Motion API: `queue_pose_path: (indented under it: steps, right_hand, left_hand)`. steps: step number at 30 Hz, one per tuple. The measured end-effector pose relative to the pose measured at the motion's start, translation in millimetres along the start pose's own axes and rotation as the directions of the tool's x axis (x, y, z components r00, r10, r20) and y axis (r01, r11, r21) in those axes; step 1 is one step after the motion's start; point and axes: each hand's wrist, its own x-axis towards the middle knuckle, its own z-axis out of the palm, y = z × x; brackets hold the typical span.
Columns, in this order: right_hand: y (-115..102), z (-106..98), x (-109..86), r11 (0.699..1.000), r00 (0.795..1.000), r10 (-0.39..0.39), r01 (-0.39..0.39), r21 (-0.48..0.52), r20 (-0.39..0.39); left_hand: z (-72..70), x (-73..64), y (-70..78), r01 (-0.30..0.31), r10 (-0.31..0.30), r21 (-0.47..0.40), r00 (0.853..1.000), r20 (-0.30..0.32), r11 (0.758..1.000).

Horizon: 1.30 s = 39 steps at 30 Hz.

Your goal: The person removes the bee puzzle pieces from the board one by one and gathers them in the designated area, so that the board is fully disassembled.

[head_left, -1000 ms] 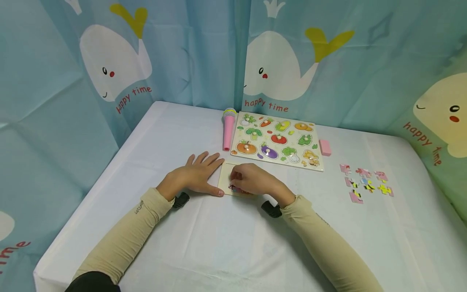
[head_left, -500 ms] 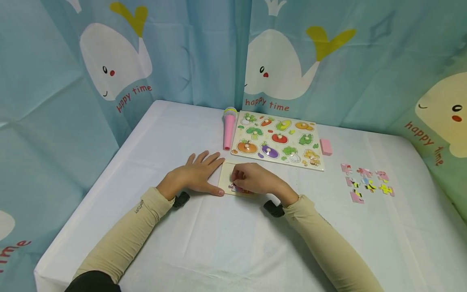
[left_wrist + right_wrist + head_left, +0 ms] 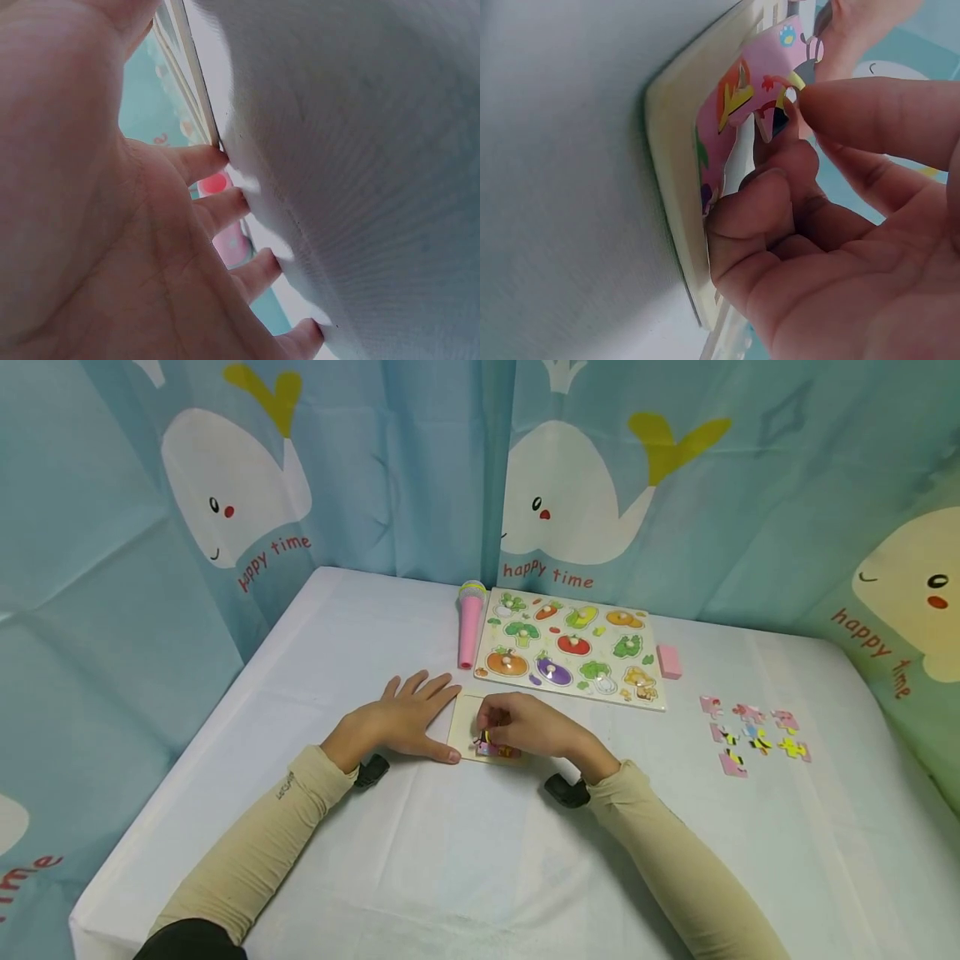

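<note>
A small wooden puzzle board [image 3: 463, 718] with a pale frame lies on the table between the two hands. My left hand [image 3: 405, 722] rests with fingers spread on the tablecloth, its thumb at the board's left edge; fingertips [image 3: 259, 271] touch the cloth in the left wrist view. Over the board, my right hand [image 3: 525, 727] pinches a puzzle piece [image 3: 778, 120] with black and yellow on it between thumb and finger. Pink puzzle pieces [image 3: 715, 154] lie in the frame along its near side. The right hand hides much of the board in the head view.
Several loose pink and yellow puzzle pieces [image 3: 759, 743] lie to the right. Behind the board are a vegetable knob puzzle [image 3: 540, 628], a pink toy microphone [image 3: 470, 627] and a pink block [image 3: 669, 662]. A blue whale-print curtain [image 3: 427, 468] stands behind the table.
The right hand shifts slightly over the board, and more of the pink pieces and the yellow-black piece shows below its fingers. The left hand stays where it was.
</note>
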Motion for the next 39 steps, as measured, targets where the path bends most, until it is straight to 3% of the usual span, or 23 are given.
queue_pose_path:
  steps: [15,31,39]
  right_hand:
    - [1.7,-1.1,-0.4,0.999,1.0,0.03,-0.03,0.024,-0.002]
    - [4.6,-1.6,-3.7,0.996,1.0,-0.027,0.028,0.079,-0.003]
    - [7.2,-4.0,-7.6,0.992,1.0,0.029,-0.029,0.125,0.001]
  left_hand:
    - [1.3,0.5,-1.2,0.0,0.0,0.002,1.0,-0.006,1.0]
    - [0.2,-0.3,0.7,0.01,-0.01,-0.001,1.0,0.001,1.0]
    - [0.9,0.5,-1.3,0.001,-0.001,-0.003,1.0,-0.002,1.0]
